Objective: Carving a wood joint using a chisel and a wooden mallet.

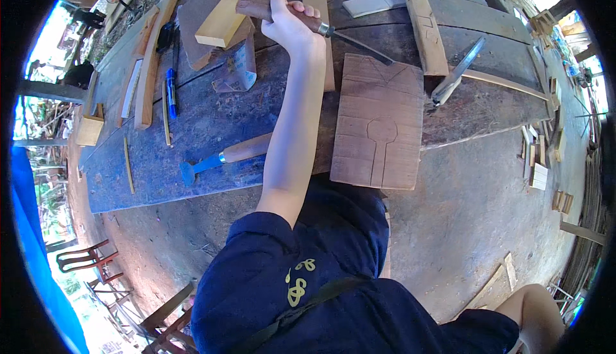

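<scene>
My left hand (289, 24) is closed around the wooden handle of a long-bladed tool (359, 46), whose tip reaches drawn lines near the top of a brown cardboard sheet (394, 104). A keyhole-like outline is drawn lower on that sheet. Beneath my left forearm, a second wooden-handled tool (240, 150) with a flat head lies on the tabletop. A metal tool (457, 72) lies right of the cardboard. My bent right arm shows at the lower right; its hand is out of view.
The worn wooden tabletop (160, 174) holds several boards (423, 27), torn sheet scraps (237, 72) and a blue marker (171, 91). Chairs (96, 258) stand at lower left beside a blue tarp. Wood offcuts (539, 174) lie on the concrete floor at right.
</scene>
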The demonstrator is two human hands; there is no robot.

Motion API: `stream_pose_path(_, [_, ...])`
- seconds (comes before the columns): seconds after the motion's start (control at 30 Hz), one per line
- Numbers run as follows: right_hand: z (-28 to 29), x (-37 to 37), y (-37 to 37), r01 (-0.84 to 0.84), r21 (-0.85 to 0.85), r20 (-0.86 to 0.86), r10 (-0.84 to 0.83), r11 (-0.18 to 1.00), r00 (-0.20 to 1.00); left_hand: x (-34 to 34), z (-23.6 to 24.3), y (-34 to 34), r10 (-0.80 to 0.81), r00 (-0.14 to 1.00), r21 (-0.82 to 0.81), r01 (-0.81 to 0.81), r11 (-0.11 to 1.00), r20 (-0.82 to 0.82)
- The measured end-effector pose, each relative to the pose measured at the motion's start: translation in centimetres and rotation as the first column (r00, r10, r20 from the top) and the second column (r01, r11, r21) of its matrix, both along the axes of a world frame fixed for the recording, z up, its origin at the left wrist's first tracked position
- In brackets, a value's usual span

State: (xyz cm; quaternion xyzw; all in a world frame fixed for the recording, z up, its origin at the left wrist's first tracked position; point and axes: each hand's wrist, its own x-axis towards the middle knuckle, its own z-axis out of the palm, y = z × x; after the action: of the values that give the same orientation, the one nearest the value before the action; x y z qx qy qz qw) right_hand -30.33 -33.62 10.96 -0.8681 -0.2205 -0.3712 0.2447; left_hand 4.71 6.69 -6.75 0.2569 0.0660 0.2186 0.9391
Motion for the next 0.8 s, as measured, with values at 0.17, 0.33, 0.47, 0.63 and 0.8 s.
stream_pose_path(0.17, [-3.7,0.8,0.1,-0.055,0.165,-0.091,0.071,0.985,0.993,-0.4,0.1,-0.3,-0.017,1.0,0.016,0.017,1.0,-0.023])
stream_pose_path(0.33, [-6.2,1.5,0.1,-0.083,0.29,-0.167,0.136,0.953,0.977,-0.8,0.1,-0.1,-0.019,0.998,0.034,0.021,0.999,-0.064])
stream_pose_path(0.47, [-8.0,1.1,0.3,-0.079,0.389,-0.246,0.187,0.918,0.951,0.1,-0.1,0.3,0.001,0.999,-0.004,-0.001,1.0,-0.042])
stream_pose_path(0.63, [-9.2,0.7,1.0,-0.069,0.491,-0.32,0.254,0.869,0.913,0.5,-0.5,0.6,-0.028,1.0,-0.043,0.028,0.999,0.002])
stream_pose_path(0.8, [-8.8,1.3,0.3,-0.074,0.541,-0.374,0.319,0.838,0.871,-0.2,0.7,1.5,-0.049,0.997,0.156,0.04,0.987,0.052])
